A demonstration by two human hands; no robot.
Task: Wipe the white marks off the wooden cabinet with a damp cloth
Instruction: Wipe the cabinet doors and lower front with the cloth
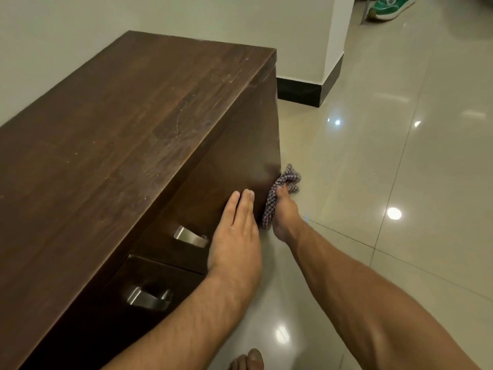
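Note:
A low dark wooden cabinet (128, 134) fills the left of the view, its top showing faint pale scuffs. My left hand (237, 233) lies flat against the cabinet's front panel near the right corner, fingers together and extended. My right hand (284, 214) grips a checked cloth (277, 193) bunched against the cabinet's lower right front corner, at the edge where front and side meet. A hazy pale smear shows on the front panel just above the cloth.
Two metal drawer handles (190, 236) (149, 299) stick out of the front, left of my left hand. Glossy tiled floor (386, 182) spreads to the right. A wall corner with black skirting (306, 92) stands behind. A green shoe (389, 6) lies far right. Toes (248, 360) show at bottom.

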